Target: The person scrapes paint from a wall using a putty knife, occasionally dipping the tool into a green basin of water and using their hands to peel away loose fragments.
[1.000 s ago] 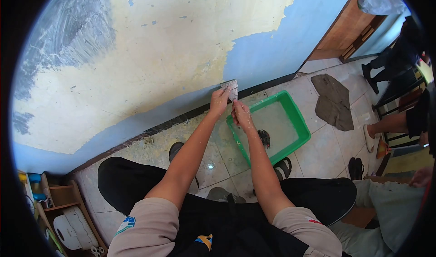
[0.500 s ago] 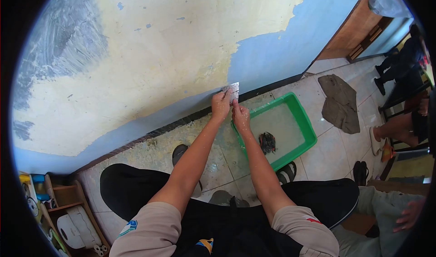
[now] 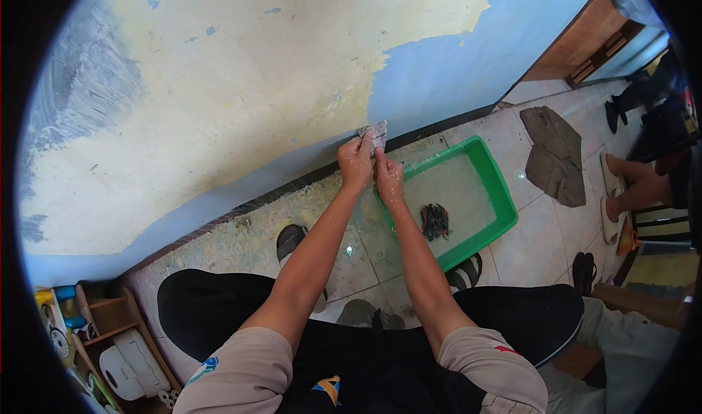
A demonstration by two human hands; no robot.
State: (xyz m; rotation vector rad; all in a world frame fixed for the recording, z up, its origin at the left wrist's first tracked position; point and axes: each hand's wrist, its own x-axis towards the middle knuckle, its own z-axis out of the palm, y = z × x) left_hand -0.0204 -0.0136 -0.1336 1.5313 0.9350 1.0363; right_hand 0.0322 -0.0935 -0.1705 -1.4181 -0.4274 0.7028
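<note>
Both my hands are closed on a flat, greyish scraper (image 3: 378, 132) spotted with pale residue, held close to the lower part of the wall (image 3: 248, 114). My left hand (image 3: 355, 161) grips its left side, with fingers over the face. Lower and to the right, my right hand (image 3: 388, 180) pinches its bottom edge with the thumb up. Whether the blade touches the wall I cannot tell. Cream patches show where the blue paint is gone. Beside my right forearm is a green basin (image 3: 500, 187) holding cloudy water and a dark, crumpled thing (image 3: 435, 221).
A brown cloth (image 3: 553, 157) lies on the tiled floor to the right. Paint flakes litter the floor along the wall. A wooden shelf (image 3: 110, 325) stands at lower left. Other people's legs (image 3: 643, 184) and dark sandals (image 3: 583, 272) are at the right.
The scraper and both hands have shifted slightly up, and the blade is tilted differently. The view has moved a little. Another person's hand at lower right has left view.
</note>
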